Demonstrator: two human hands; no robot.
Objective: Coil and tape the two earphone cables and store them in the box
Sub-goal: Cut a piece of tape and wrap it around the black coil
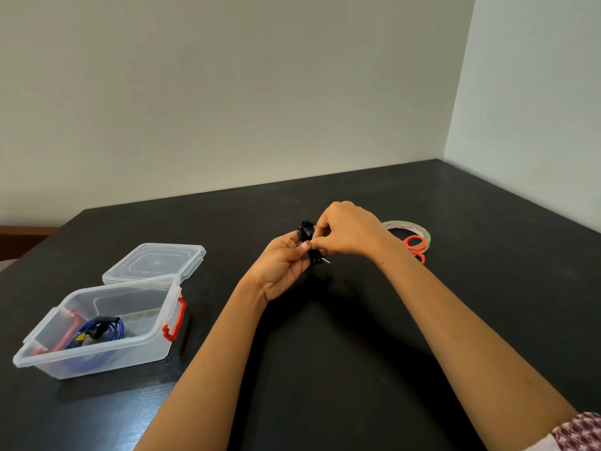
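Above the table (325, 353), the left hand (283, 265) keeps its grip curled round the coiled black earphone cable (305, 231). The right hand (351, 232) pinches it too, perhaps pressing tape down. The bundle looks light, limp and springy, best held across its waist, not by the plug (325, 260). A blue cable (104, 327) lies in the box (107, 356). The tape roll's (406, 224) red lettering is too small to read.

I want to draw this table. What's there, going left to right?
Clear plastic box with red latches → black coiled earphone cable, gripped by left hand and right hand → clear tape roll.
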